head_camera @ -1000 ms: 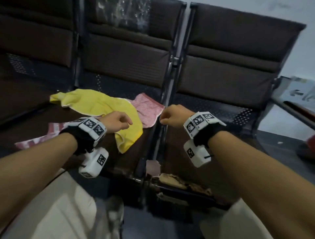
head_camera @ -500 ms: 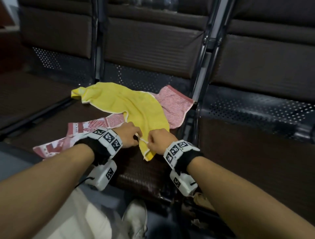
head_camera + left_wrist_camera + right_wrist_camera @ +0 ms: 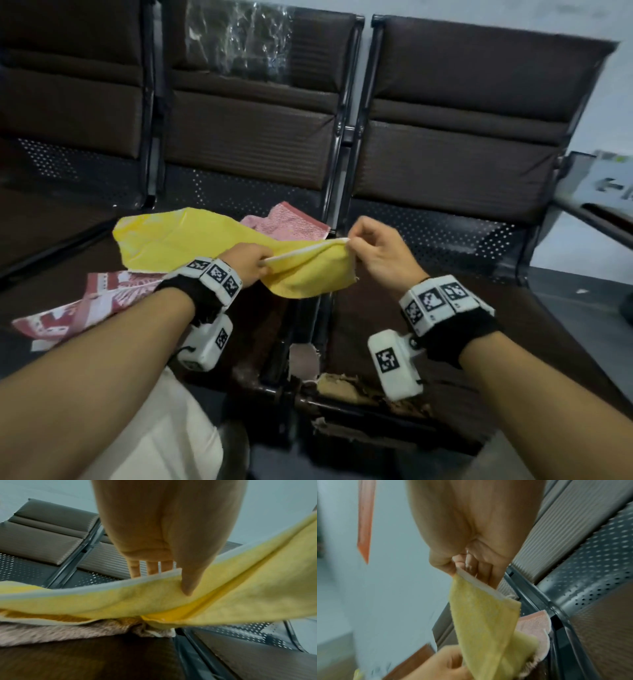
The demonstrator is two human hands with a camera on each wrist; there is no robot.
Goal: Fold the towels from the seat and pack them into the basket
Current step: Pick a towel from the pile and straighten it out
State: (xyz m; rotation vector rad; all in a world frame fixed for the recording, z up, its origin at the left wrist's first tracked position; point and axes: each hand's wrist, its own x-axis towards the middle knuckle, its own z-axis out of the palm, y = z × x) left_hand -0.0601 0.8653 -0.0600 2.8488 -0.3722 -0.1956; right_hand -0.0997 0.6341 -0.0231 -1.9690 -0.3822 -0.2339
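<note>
- Both hands pinch the white edge of the yellow towel (image 3: 191,246). The left hand (image 3: 248,262) has its thumb on top and fingers behind. The right hand (image 3: 380,251) nips the corner between thumb and finger, with its other fingers curled.
- The hands are apart, so the edge is pulled straight between them. I think this is to open the towel flat before folding it.
- The bench (image 3: 445,164) is the biggest thing. I count three brown seats in a row, with metal bars between them.
- The yellow towel is lifted at its near edge, over the front of the middle seat. Its far part lies on that seat.
- Under it is a pink towel (image 3: 291,224), near the right edge of the middle seat, by the bar.
- A red and white towel (image 3: 85,308) lies by the front left corner of the same seat.
- That makes three towels, none folded yet.
- I cannot see any basket.
- The front edge of the right seat is torn (image 3: 342,383).
</note>
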